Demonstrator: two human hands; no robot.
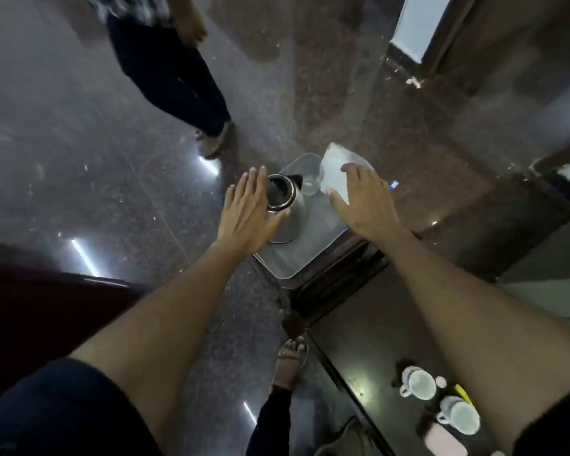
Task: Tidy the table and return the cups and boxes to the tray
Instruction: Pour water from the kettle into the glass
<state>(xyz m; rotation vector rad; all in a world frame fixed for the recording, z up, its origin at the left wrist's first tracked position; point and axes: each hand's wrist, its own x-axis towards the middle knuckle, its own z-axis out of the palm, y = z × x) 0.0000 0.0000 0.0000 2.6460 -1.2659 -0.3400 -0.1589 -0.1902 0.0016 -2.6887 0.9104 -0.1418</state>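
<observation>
A pale tray (293, 261) rests on a small dark stand. On it stand a steel kettle (285, 200) with its lid off and a clear glass (310, 185). My left hand (249, 213) is spread flat against the kettle's left side, fingers apart. My right hand (364, 199) lies over a pale box (334, 169) at the tray's far right corner; whether the fingers grip it is unclear. Two white cups (420, 385) (463, 417) sit on the dark table at lower right, with a pinkish box (445, 442) beside them.
Another person's legs (178, 83) stand on the polished stone floor at upper left. My sandalled foot (292, 360) is beside the dark table (359, 340). A dark red surface (30, 307) lies at left. Glass panels stand at upper right.
</observation>
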